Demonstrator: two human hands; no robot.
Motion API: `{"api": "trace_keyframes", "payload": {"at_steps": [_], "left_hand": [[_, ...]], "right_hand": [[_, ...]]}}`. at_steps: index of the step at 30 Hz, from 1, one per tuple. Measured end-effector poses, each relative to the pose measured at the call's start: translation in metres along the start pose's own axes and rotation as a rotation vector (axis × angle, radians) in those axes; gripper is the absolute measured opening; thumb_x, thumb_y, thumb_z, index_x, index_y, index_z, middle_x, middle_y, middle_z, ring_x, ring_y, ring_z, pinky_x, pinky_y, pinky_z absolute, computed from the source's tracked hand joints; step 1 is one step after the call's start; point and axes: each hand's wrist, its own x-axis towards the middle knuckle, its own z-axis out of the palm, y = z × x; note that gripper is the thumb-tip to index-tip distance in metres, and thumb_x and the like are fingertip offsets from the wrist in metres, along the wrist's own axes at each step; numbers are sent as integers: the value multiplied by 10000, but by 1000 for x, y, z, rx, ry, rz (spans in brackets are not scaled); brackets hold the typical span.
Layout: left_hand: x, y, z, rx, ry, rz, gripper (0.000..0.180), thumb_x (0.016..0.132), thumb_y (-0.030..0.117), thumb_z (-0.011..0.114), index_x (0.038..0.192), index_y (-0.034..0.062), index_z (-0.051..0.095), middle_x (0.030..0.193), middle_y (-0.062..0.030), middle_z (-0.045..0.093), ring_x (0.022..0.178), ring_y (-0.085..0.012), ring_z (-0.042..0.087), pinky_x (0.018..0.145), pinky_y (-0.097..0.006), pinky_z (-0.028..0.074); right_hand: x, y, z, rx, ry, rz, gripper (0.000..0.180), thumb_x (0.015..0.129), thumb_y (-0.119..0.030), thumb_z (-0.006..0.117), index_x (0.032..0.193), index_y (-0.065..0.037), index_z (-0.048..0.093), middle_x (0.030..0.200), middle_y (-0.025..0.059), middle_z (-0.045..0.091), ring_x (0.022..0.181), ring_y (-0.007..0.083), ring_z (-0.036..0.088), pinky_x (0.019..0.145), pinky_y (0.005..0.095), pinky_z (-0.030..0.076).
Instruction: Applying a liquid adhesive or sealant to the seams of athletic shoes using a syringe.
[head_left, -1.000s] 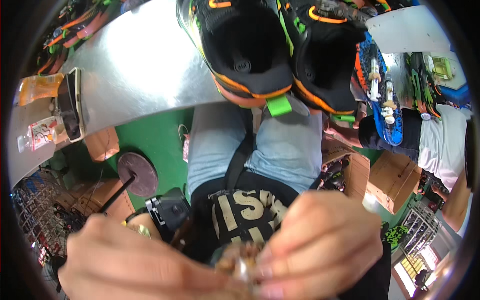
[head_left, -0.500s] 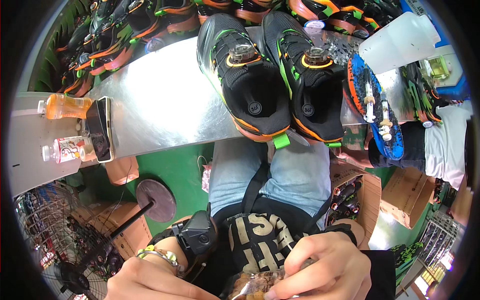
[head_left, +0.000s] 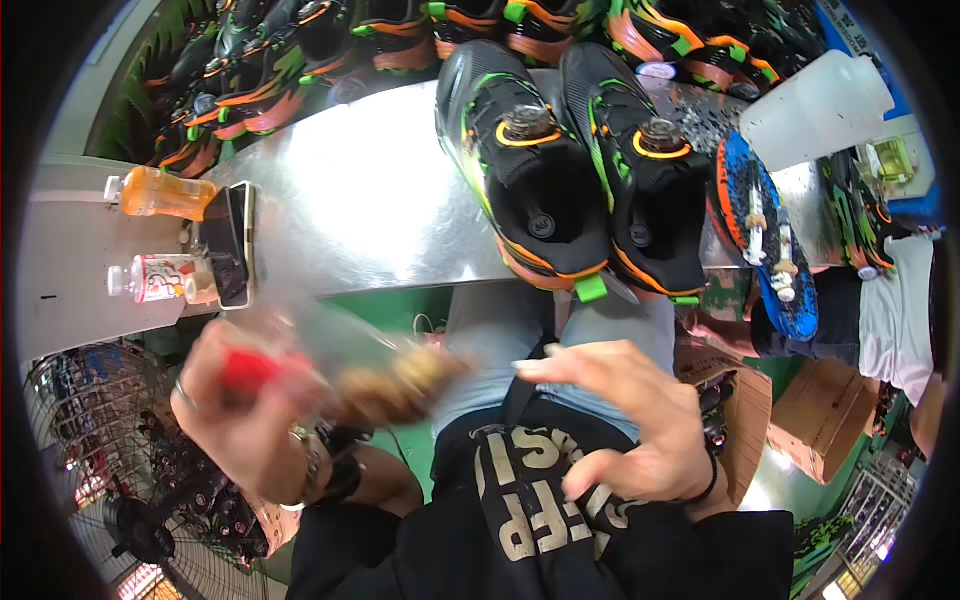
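A blurred clear bag of brown snack (head_left: 385,375) sits at centre-left; I see the left hand (head_left: 245,405) clenched around its red-topped end. At 3 o'clock from the bag, the right hand (head_left: 625,425) hovers apart, fingers spread and curled, holding nothing. At 12 o'clock lies the metal workbench (head_left: 350,215), bearing two black cycling shoes (head_left: 575,195) with dial closures. At its 9 o'clock end I note an orange drink bottle (head_left: 160,193), a phone (head_left: 228,245) and a small bottle (head_left: 155,278).

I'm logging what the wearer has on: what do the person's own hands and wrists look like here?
Both are bare. The left hand has a ring and a metal bracelet; the right hand has a thin black wristband above a black sleeve.
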Motion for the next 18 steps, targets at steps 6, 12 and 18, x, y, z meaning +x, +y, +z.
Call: {"api": "trace_keyframes", "payload": {"at_steps": [6, 12, 18], "left_hand": [[35, -127, -70, -87, 558, -298, 247, 861, 113, 731, 1063, 6, 635, 921, -56, 665, 772, -142, 661, 691, -245, 547], [28, -187, -81, -54, 637, -252, 590, 852, 29, 708, 1365, 17, 417, 1307, -145, 458, 1095, -264, 582, 833, -357, 577], [34, -162, -55, 588, 853, 79, 557, 867, 65, 701, 1359, 0, 449, 1357, -116, 475, 1217, -199, 501, 1035, -362, 416]], "right_hand": [[-25, 11, -16, -122, -44, 106, 378, 783, -217, 752, 1106, -35, 677, 954, 77, 702, 890, 257, 647, 809, 346, 484], [-27, 5, -16, -186, -62, 129, 239, 771, -162, 751, 985, -59, 724, 829, 47, 698, 774, 234, 652, 745, 328, 480], [-42, 13, -48, -343, 213, 173, 176, 901, -170, 646, 980, -28, 713, 768, 72, 690, 743, 191, 649, 671, 300, 505]]}}
